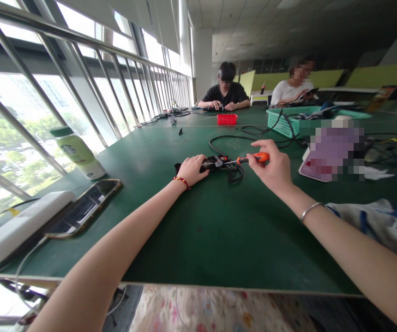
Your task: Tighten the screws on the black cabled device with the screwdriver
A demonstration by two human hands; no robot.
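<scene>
My left hand (192, 170) is closed over a black device with a cable (214, 163), pressing it against the green table (198, 230). What kind of device it is, I cannot make out; part of it lies under my palm. In my right hand (273, 167) is an orange-and-black screwdriver (259, 157), pinched at the handle with the index finger raised. The screwdriver's thin shaft points left, and its tip meets the right end of the device. A black cable (238, 177) curls on the table below the shaft.
A bottle (77, 152), a phone (87, 207) and a white power strip (21, 226) stand at left. Farther off are a red basket (226, 120) and a teal basket (281, 122) with cables. A purple-screened tablet (333, 152) and cloth (378, 221) lie right. Two people sit beyond.
</scene>
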